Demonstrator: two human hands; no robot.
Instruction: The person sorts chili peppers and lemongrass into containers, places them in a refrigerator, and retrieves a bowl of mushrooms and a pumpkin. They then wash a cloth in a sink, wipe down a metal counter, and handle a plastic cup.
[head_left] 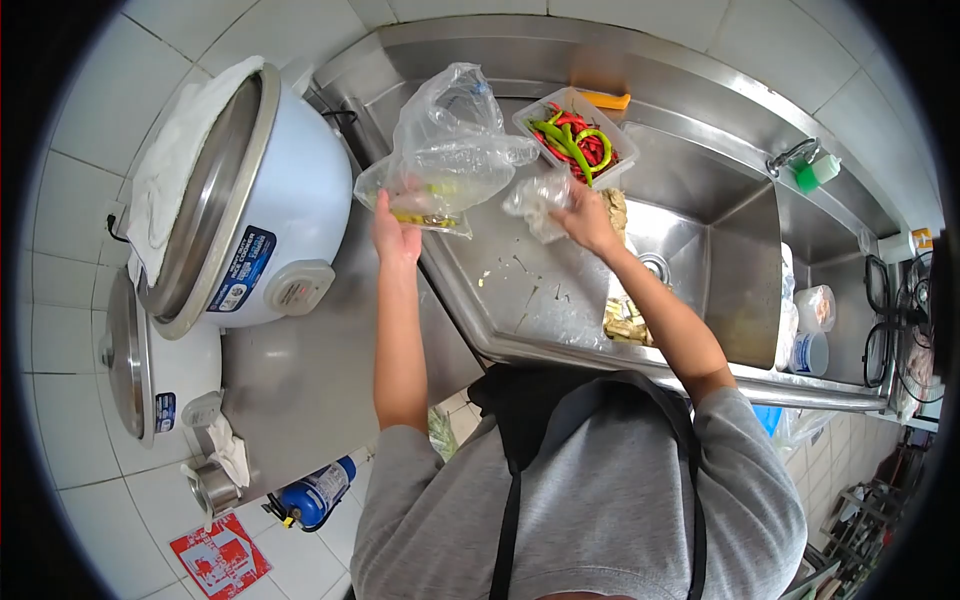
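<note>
My left hand [398, 238] grips the lower edge of a clear plastic bag [440, 165], fingers partly behind the film. Some yellow-green pieces [425, 218] show through the bottom of that bag; I cannot make out what they are. My right hand [590, 220] is closed on a crumpled clear plastic bag [540, 206] above the steel drainboard. Just beyond it stands a clear plastic tub [627, 152] of red and green chillies [572, 140]. Pale brown root-like pieces [626, 322] lie at the sink's near left side, partly hidden by my right forearm.
A steel sink [745, 240] is on the right, with a tap [795, 155] and a green-filled bottle [818, 173] behind. Two rice cookers, one large [300, 190] and one smaller [190, 370], stand left. An orange-handled tool [605, 100] lies behind the tub. Small scraps dot the drainboard.
</note>
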